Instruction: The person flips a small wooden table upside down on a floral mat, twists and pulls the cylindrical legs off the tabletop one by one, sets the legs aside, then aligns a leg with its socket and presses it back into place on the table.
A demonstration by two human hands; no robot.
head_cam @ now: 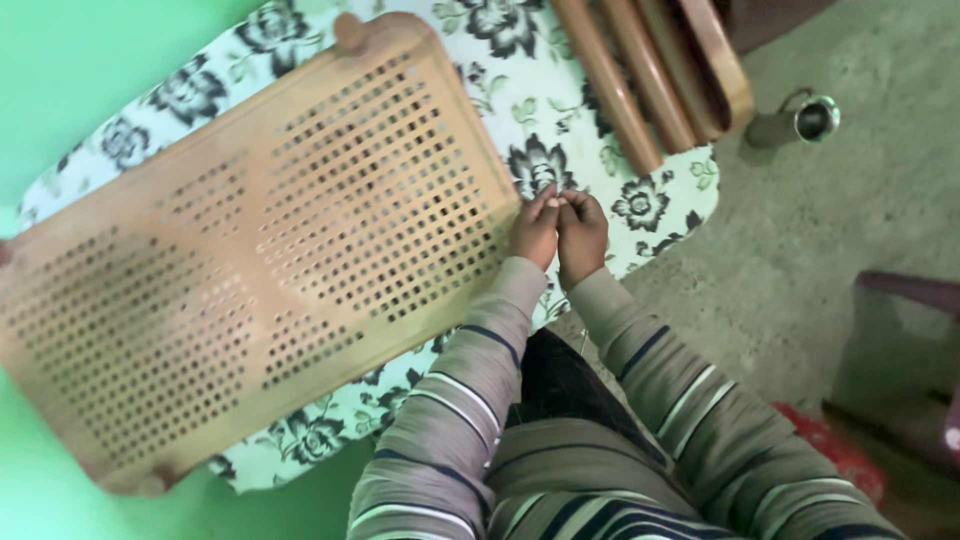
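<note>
Both hands pinched shut together just off the perforated wooden board's right edge, left hand nearer it, right hand touching alongside, whatever's btwn fingertips too small to tell, board's long axis running diagonally away left.

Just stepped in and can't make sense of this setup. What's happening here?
A person in a striped sweater holds both hands together at the edge of a perforated wooden frame. The left hand and right hand pinch something too small to make out. The frame lies on a floral cloth. Wooden slats lie at the top, with a steel cup on the floor nearby.
</note>
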